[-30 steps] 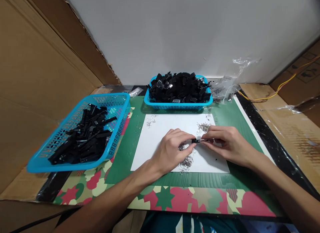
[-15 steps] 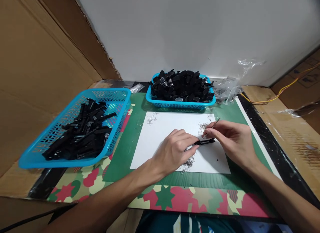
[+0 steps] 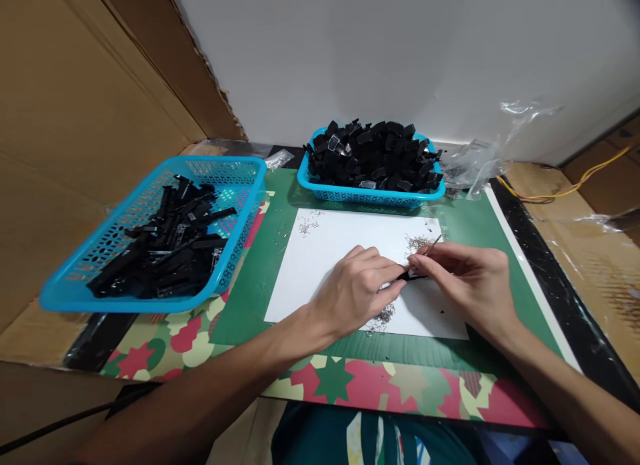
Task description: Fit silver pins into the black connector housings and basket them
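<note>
Over the white sheet (image 3: 345, 242), my left hand (image 3: 363, 285) pinches a slim black plastic part (image 3: 410, 276) between thumb and fingers. My right hand (image 3: 467, 275) is closed on a thin pointed metal tool, perhaps tweezers (image 3: 434, 244), whose upper end sticks out above the fingers. Its fingertips meet the black part next to my left fingertips; anything tiny at the tool's tip is hidden. Close by lie a pile of small metal springs or wire pieces (image 3: 416, 241) behind the hands and another metal pile (image 3: 383, 318) below my left hand.
A blue basket (image 3: 55, 297) of long black parts stands at left. Another blue basket (image 3: 373, 195), heaped with black pieces, stands at the back against the wall. Scattered wire bits (image 3: 306, 226) lie on the sheet's far left corner. Clear plastic bags (image 3: 473, 168) lie at back right.
My right fingertips have come in against the black part, which is now more covered by the hands. The whole view has shifted slightly.
</note>
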Demonstrator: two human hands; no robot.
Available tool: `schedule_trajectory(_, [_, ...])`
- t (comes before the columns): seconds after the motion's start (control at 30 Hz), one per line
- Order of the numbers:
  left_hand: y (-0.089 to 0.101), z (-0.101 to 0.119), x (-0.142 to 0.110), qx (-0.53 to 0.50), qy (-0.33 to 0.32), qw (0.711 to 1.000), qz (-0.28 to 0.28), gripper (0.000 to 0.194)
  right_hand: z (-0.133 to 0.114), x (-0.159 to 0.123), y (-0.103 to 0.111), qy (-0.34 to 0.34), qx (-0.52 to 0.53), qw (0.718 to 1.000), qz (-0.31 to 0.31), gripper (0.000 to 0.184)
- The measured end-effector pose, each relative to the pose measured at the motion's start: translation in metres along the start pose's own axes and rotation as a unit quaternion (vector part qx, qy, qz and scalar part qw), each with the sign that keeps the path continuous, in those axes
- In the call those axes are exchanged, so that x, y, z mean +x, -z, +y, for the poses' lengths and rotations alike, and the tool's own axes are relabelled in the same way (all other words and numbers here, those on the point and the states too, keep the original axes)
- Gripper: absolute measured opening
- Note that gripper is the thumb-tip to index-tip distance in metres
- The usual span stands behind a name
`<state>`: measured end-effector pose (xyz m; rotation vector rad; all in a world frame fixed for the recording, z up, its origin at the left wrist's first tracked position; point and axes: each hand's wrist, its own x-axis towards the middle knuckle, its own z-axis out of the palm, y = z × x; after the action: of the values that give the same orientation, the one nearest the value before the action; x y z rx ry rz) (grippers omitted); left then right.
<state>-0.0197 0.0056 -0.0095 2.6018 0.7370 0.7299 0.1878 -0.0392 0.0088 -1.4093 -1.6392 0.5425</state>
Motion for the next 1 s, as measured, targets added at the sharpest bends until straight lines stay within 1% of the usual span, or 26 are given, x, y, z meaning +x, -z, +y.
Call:
schedule_trajectory(0.13, [0.000, 0.000, 0.001, -0.006, -0.002, 1.000, -0.005, 0.016, -0.003, -0.003, -0.001, 0.042, -0.058, 0.997, 0.025, 0.017])
schedule_trajectory(0.23, [-0.001, 0.000, 0.002, -0.015, 0.003, 1.000, -0.008, 0.017, -0.003, -0.002, -0.001, 0.054, -0.072, 0.995, 0.033, 0.019])
schedule_trajectory(0.43, [-0.001, 0.000, 0.002, -0.030, 0.015, 0.999, -0.013, 0.018, -0.002, -0.001, 0.001, -0.004, -0.054, 0.999, 0.004, 0.020])
schedule_trajectory(0.6, [-0.001, 0.000, 0.003, -0.037, 0.021, 0.999, -0.015, 0.020, -0.002, -0.004, -0.002, 0.018, -0.061, 0.998, 0.006, 0.020])
schedule_trajectory(0.67, [-0.001, 0.000, 0.003, -0.048, 0.025, 0.999, -0.007, 0.018, -0.002, -0.004, -0.004, 0.006, -0.029, 0.999, 0.012, 0.019])
schedule_trajectory(0.73, [-0.001, 0.000, 0.003, -0.062, 0.035, 0.997, 0.019, 0.012, -0.003, -0.002, -0.006, -0.017, 0.022, 0.999, 0.026, 0.020])
schedule_trajectory(0.8, [0.001, 0.000, 0.004, -0.080, 0.065, 0.993, 0.059, 0.011, -0.003, 0.002, -0.004, -0.033, 0.077, 0.994, 0.071, 0.019])
schedule_trajectory(0.87, [0.003, 0.001, 0.005, -0.104, 0.116, 0.983, 0.096, 0.013, -0.003, 0.006, 0.001, -0.034, 0.113, 0.984, 0.136, 0.016])
schedule_trajectory(0.9, [0.005, 0.001, 0.005, -0.120, 0.148, 0.975, 0.110, 0.013, -0.002, 0.008, 0.005, -0.031, 0.121, 0.980, 0.156, 0.016])
schedule_trajectory(0.93, [0.006, 0.001, 0.006, -0.140, 0.179, 0.966, 0.122, 0.013, -0.002, 0.010, 0.008, -0.028, 0.118, 0.981, 0.149, 0.016])
schedule_trajectory(0.97, [0.008, 0.001, 0.007, -0.166, 0.207, 0.955, 0.131, 0.013, -0.001, 0.011, 0.012, -0.026, 0.104, 0.988, 0.111, 0.016])
schedule_trajectory(1.0, [0.009, 0.001, 0.008, -0.196, 0.231, 0.943, 0.141, 0.013, 0.000, 0.012, 0.014, -0.026, 0.083, 0.995, 0.044, 0.018])
